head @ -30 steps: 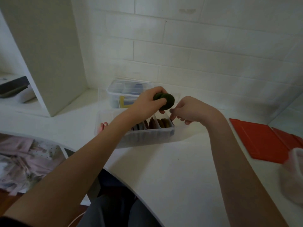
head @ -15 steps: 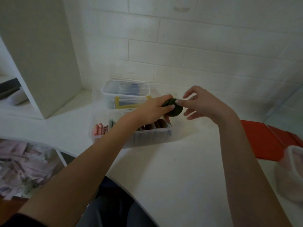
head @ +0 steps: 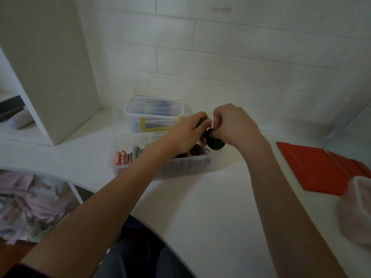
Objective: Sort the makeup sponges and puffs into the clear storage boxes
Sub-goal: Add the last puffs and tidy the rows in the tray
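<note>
Above the right end of an open clear storage box (head: 186,167), my right hand (head: 234,125) pinches a dark green round puff (head: 216,144) by its top edge. My left hand (head: 186,131), touching the right hand, grips another green piece (head: 200,123) that its fingers mostly hide. Upright in the box stand pink sponges (head: 122,158) at the left, pale green ones (head: 137,153) beside them and brown puffs (head: 197,150) at the right. A second clear box (head: 140,109), with its lid on, stands behind against the wall.
A red folder (head: 313,165) lies on the white counter to the right, with a pale plastic container (head: 359,209) at the right edge. At the left a white shelf unit (head: 50,67) stands on the counter, and crumpled fabric (head: 30,201) lies below its edge.
My right hand came up from the box to the green puffs in my left hand and now holds one of them, hanging lower at the right. The view shifted slightly.
</note>
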The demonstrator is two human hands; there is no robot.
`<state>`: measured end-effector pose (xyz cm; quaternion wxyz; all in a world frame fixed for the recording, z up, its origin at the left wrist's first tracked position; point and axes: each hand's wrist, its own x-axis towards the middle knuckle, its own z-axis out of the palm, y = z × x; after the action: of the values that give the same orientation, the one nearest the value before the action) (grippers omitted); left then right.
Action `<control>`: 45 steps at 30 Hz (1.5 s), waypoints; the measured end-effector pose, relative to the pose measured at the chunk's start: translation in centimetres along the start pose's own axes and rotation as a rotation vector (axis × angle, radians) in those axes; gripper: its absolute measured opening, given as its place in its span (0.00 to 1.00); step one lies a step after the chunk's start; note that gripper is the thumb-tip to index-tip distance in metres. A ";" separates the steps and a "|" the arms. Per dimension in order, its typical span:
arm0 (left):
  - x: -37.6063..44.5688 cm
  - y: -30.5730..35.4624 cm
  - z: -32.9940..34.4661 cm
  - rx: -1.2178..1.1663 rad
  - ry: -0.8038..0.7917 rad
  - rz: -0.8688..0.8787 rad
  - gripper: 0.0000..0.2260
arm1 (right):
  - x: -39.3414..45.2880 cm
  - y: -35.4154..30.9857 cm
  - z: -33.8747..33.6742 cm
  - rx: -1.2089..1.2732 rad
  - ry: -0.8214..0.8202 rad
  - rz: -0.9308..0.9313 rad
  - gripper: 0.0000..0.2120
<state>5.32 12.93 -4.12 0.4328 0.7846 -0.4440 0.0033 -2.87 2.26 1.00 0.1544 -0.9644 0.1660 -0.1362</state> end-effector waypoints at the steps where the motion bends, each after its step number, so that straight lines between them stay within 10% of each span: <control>1: 0.1 -0.1 -0.1 0.043 0.043 0.036 0.11 | 0.0 -0.3 0.4 -0.049 0.015 0.005 0.09; 17: 0.3 -0.8 -0.1 0.158 0.221 0.109 0.12 | 0.1 -1.4 2.6 -0.244 -0.400 0.045 0.05; 45: -0.1 -0.5 0.3 0.281 0.129 0.035 0.12 | 0.4 -1.6 2.0 -0.270 -0.505 0.039 0.16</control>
<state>5.54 12.93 -4.67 0.3460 0.8277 -0.4243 0.1234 -1.44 4.03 -0.22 0.0636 -0.9763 0.1572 0.1346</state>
